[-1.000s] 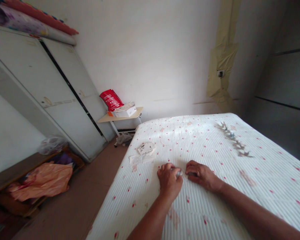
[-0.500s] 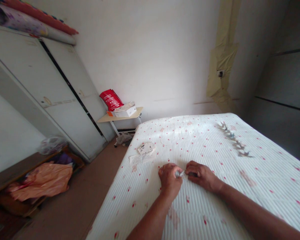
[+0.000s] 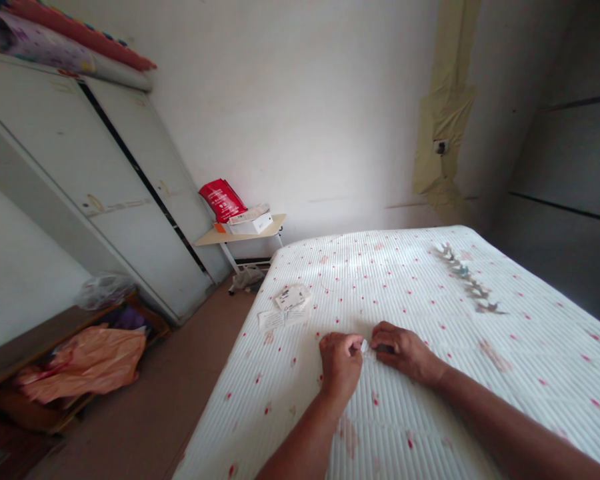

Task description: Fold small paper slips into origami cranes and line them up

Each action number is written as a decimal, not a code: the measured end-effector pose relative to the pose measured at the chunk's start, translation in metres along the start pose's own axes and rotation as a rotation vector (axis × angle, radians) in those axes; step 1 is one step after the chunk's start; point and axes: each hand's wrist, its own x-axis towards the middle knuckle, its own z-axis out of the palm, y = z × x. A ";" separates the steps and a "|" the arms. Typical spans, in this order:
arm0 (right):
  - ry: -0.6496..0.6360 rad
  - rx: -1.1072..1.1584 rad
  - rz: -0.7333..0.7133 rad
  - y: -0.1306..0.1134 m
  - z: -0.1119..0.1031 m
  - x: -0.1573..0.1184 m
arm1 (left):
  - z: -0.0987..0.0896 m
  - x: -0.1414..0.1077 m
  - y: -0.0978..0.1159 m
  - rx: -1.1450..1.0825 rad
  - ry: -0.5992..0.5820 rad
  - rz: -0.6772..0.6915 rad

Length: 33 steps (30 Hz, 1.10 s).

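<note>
Both hands meet low over the mattress (image 3: 400, 413), near its front middle. My left hand (image 3: 341, 359) is closed in a pinch on a small piece of folded paper (image 3: 364, 346), whose pale tip shows between the fingers. My right hand (image 3: 405, 350) is closed too, with thumb and fingertips at the paper's other side. Most of the paper is hidden by the fingers. To the left lie printed paper sheets (image 3: 286, 319) with a smaller stack of paper (image 3: 293, 297) on top. Over on the right, several folded paper cranes (image 3: 464, 272) stand in a slanting row.
Past the mattress stands a small table (image 3: 213, 237) with a red bag (image 3: 223, 200) and a white box (image 3: 253, 223). Grey cabinets (image 3: 125, 180) line the left. A low wooden unit (image 3: 35, 333) with an orange plastic bag (image 3: 90, 363) sits on the floor.
My left fingers have shifted and curled tighter around the paper, so less of it shows. My right hand stays in almost the same spot.
</note>
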 end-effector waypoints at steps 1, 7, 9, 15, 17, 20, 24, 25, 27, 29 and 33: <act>0.000 -0.001 -0.002 0.000 0.000 0.000 | 0.000 0.000 0.000 0.010 0.002 0.008; 0.015 -0.011 -0.025 0.004 0.003 0.001 | 0.004 -0.001 -0.004 0.061 0.012 0.098; 0.016 -0.005 -0.022 0.004 0.003 0.001 | 0.005 -0.002 -0.004 0.081 0.009 0.115; 0.009 0.000 -0.018 0.001 0.001 0.000 | 0.004 -0.003 -0.003 0.141 -0.029 0.118; 0.009 0.003 -0.020 0.001 0.001 0.000 | 0.004 -0.003 -0.003 0.149 -0.024 0.086; 0.010 0.003 -0.024 0.002 0.001 0.000 | 0.003 -0.002 -0.003 0.186 0.001 0.037; 0.003 -0.012 -0.038 0.003 0.002 0.000 | 0.002 -0.004 -0.004 0.223 -0.005 0.034; 0.002 -0.018 -0.041 0.003 0.002 0.000 | 0.001 -0.005 -0.005 0.225 -0.013 0.042; 0.000 -0.029 -0.048 0.003 0.002 0.000 | 0.001 -0.006 -0.005 0.224 -0.017 0.052; 0.003 -0.041 -0.056 0.003 0.002 0.001 | 0.000 -0.007 -0.006 0.217 -0.019 0.055; 0.017 -0.066 -0.077 0.003 0.003 0.001 | 0.000 -0.005 -0.007 0.197 -0.018 0.044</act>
